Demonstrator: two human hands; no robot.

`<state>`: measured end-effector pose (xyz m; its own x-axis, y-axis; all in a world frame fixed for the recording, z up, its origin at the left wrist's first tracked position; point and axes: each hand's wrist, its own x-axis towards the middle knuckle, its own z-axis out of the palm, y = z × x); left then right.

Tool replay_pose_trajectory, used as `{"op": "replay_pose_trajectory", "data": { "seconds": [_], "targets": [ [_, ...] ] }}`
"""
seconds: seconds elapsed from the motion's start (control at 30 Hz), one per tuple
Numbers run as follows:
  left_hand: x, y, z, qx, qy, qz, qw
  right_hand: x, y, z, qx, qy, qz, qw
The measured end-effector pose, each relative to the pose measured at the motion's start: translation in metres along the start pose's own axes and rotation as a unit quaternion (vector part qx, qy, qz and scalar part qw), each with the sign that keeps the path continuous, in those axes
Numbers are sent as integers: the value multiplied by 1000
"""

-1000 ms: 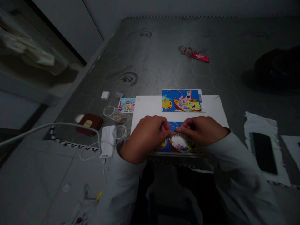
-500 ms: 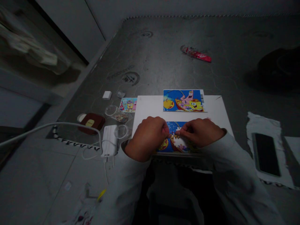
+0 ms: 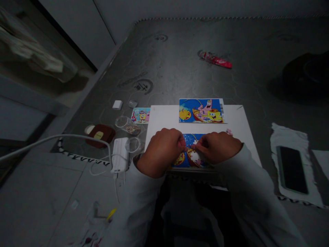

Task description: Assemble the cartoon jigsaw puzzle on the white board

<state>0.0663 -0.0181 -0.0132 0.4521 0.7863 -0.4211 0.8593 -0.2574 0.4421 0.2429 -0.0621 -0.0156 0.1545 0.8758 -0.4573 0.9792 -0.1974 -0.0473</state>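
Observation:
A partly filled jigsaw puzzle lies near the front of a white board, its middle showing a white gap. My left hand bends over the puzzle's left side, thumb and finger pinched together at the gap's edge; what they grip is hidden. From the other side, my right hand pinches at nearly the same spot, apparently on a small jigsaw piece mostly covered by its fingertips. Behind both hands lies the picture card with the same cartoon boat scene. A loose pink piece rests beyond my right knuckles.
Left of the board are clear plastic cups, one holding small pieces, a white power bank with a cable, a brown case and a second cartoon card. A phone lies right. A red packet lies farther back.
My right hand has shifted slightly left and its fingertips are closer to my left fingertips. The loose pink piece behind it shows more. My left hand stays almost still.

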Motion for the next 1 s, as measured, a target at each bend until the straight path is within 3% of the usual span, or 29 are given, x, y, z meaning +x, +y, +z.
{"op": "replay_pose_trajectory", "data": {
  "seconds": [0.33, 1.0],
  "targets": [
    [-4, 3, -2, -2, 1, 5, 1000, -6, -5, -1, -8, 26, -17, 999],
    [-7, 5, -5, -4, 17, 9, 1000, -2, 13, -7, 9, 28, -17, 999]
  ]
}}
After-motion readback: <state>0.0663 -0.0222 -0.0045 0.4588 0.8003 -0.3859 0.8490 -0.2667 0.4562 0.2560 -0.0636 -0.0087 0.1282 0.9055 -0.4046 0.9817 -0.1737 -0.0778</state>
